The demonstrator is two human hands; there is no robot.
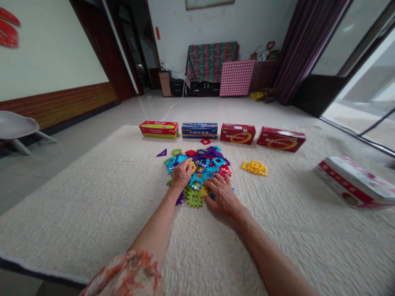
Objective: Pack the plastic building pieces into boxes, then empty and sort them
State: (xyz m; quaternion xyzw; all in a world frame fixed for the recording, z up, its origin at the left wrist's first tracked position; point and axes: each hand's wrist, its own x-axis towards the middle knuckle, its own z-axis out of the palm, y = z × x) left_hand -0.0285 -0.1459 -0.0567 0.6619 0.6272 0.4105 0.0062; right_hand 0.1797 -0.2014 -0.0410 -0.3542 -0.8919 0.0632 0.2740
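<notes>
A heap of colourful plastic interlocking building pieces (212, 168) lies in the middle of the pale quilted cover. On its left side my left hand (182, 174) is closed, pinching a yellow building piece (193, 165) between thumb and fingers. My right hand (222, 192) rests palm down on the near right side, fingers spread over the pieces; what lies beneath the palm is hidden. A green square piece (195, 200) sits at the heap's near edge, between my hands. Apart from the heap, to the right, is a small pile of yellow pieces (255, 167).
Behind the heap stand a red-and-green box (159, 130), a blue box (199, 131) and two red boxes (237, 134). A white-and-red box (354, 183) is at the right. A purple triangular piece (162, 153) lies left of the heap. A white chair (18, 125) stands far left.
</notes>
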